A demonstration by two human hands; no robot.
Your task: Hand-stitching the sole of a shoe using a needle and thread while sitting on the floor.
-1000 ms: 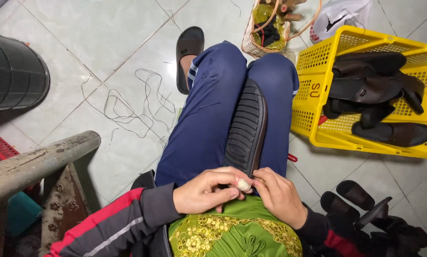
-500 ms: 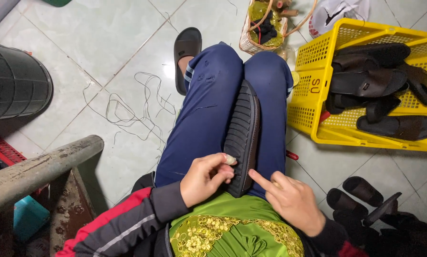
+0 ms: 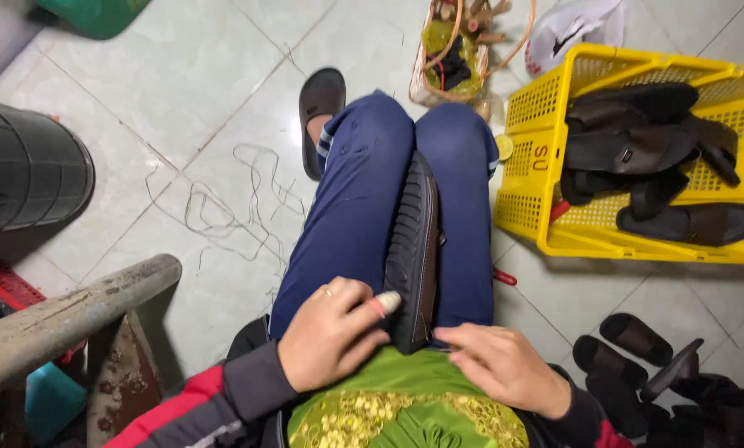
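A black shoe (image 3: pixel 415 249) lies sole-up between my knees, along my blue trousers (image 3: pixel 364 207). My left hand (image 3: pixel 332 332) rests on my left thigh with its fingers curled; a wrapped fingertip presses against the shoe's heel end. My right hand (image 3: pixel 505 367) lies low on my lap beside the heel, fingers stretched toward the shoe; whether it holds something thin I cannot tell. A green and gold cloth (image 3: pixel 405 411) covers my lap below both hands.
A yellow plastic basket (image 3: pixel 538 166) with several black sandals stands at the right. Loose black sandals (image 3: pixel 637 348) lie at the lower right. Thread (image 3: pixel 223 207) trails over the tiled floor. A black bin (image 3: pixel 24 166) stands left, a metal bar (image 3: pixel 65 315) lower left.
Both hands were together at the shoe's heel. They have drawn apart: the left hand moved left onto the thigh, the right hand pulled back down toward the lap.
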